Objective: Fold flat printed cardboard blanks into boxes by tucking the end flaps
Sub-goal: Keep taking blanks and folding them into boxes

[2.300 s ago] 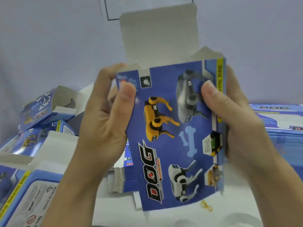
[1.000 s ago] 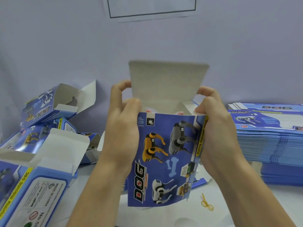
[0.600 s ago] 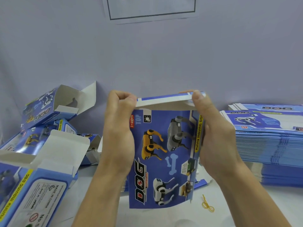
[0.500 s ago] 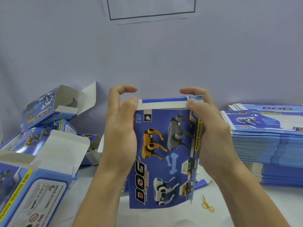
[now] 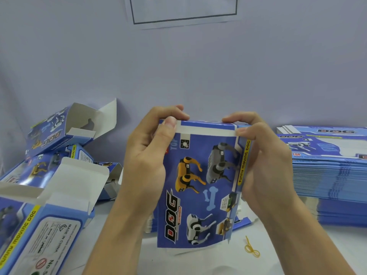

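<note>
The blue printed box [image 5: 200,187] was held upright above the white table [image 5: 297,255], between both hands. The left hand [image 5: 147,155] gripped its upper left corner, thumb on the front panel, fingers curled over the top. The right hand [image 5: 262,159] gripped the upper right corner likewise. The top flap [image 5: 206,127] lay folded down, its white tuck strip showing outside the front panel. Folded open-ended boxes [image 5: 59,132] lay at left; a stack of flat blanks [image 5: 329,175] stood at right. A yellow rubber band [image 5: 251,250] lay near the box.

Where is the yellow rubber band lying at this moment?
In the head view the yellow rubber band lies on the white table, low right, beside the held box.
</note>
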Available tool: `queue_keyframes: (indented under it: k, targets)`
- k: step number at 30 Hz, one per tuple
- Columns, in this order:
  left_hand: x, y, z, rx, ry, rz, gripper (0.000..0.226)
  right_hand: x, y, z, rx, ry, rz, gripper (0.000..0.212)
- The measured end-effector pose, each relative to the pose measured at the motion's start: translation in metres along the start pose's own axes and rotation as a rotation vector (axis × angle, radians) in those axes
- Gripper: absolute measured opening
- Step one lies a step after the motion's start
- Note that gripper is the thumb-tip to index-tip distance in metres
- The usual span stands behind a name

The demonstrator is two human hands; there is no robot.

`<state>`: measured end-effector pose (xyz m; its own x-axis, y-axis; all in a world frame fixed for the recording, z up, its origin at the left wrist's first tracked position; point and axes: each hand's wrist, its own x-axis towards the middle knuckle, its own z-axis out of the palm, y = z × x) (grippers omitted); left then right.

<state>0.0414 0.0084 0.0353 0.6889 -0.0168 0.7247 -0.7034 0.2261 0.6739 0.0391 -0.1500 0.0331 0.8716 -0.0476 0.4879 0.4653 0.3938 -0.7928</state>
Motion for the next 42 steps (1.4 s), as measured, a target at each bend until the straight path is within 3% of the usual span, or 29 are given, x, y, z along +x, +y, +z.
queue_keyframes:
  k: [9, 17, 25, 32, 42]
  targets:
    - [0.002, 0.006, -0.008, 0.016, -0.049, -0.062, 0.022, -0.003, 0.0, -0.006, 0.134, -0.1, 0.014, 0.024]
    - [0.0, 0.004, 0.006, 0.06, -0.043, -0.009, 0.021, -0.002, -0.003, -0.01, 0.241, -0.055, 0.049, 0.028]
    - [-0.006, 0.004, -0.004, -0.016, -0.179, -0.063, 0.015, -0.002, 0.0, -0.013, 0.152, 0.009, 0.098, 0.026]
    - [-0.004, -0.004, 0.004, 0.089, -0.04, 0.041, 0.007, -0.003, 0.003, -0.012, 0.19, -0.108, 0.027, 0.022]
    - [-0.005, 0.001, 0.006, 0.063, 0.001, -0.014, 0.026, -0.002, 0.006, -0.014, 0.168, -0.088, 0.015, 0.023]
